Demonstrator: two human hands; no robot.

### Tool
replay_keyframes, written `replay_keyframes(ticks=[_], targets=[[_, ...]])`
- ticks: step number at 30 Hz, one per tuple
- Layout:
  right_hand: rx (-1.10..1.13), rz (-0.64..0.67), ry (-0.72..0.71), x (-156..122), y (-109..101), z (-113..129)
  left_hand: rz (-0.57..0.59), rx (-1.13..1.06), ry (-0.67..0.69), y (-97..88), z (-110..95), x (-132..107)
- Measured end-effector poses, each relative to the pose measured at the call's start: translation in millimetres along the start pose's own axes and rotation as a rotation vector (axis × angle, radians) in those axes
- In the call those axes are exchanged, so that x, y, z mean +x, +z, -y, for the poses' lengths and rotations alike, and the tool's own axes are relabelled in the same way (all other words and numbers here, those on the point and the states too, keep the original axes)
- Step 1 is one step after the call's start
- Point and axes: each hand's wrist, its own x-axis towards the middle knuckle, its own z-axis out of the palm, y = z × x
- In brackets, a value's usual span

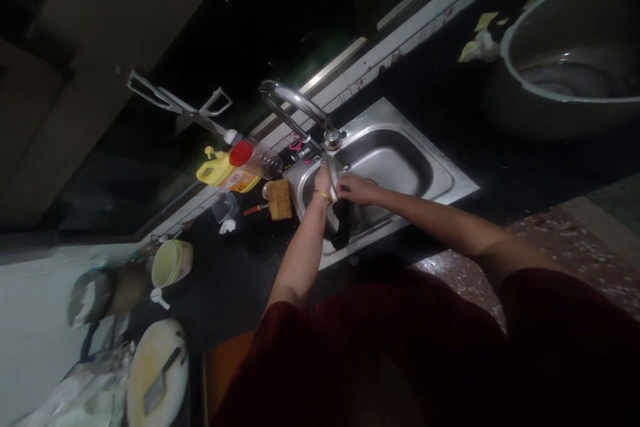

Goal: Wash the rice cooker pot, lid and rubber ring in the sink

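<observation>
In dim light, a pale wall [37, 320] stands well left of my left hand [323, 181]. The black counter [240, 293] spreads to both sides, and the steel sink [400, 163] lies below, probably slick. The tap [332, 140] arches just above. Between my left hand and right hand [357, 189] is a pale thing [334, 181], too blurred to name; I judge it light, slippery if wet, best pinched by an edge. Whether either hand grips it, I cannot tell.
</observation>
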Motion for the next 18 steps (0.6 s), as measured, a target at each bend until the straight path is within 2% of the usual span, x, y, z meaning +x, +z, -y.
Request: replay_keyframes(ticks=[3, 5, 7, 10, 15, 18], targets=[[0.029, -0.096, -0.058, 0.0, 3.7, -1.0, 0.145, -0.048, -0.124, -1.1, -2.6, -3.0], [0.022, -0.062, -0.173, 1.6, 2.7, 3.1, 0.235, 0.016, -0.068, -2.7, -8.8, -4.1], [-0.038, 0.041, -0.292, 2.4, 0.7, 8.0, 0.284, 0.091, -0.006, -4.0, -16.1, -3.3], [-0.147, 0.129, -0.392, -1.5, -3.8, 7.5, 0.295, 0.119, 0.01, -4.6, -21.9, 0.4], [-0.176, 0.127, -0.488, -14.2, -5.7, -11.5, 0.27, 0.186, -0.065, -1.3, -16.2, 1.6], [-0.186, 0.091, -0.476, -16.0, 5.9, -12.1, 0.32, 0.36, -0.017, 0.8, -14.3, -1.3]])
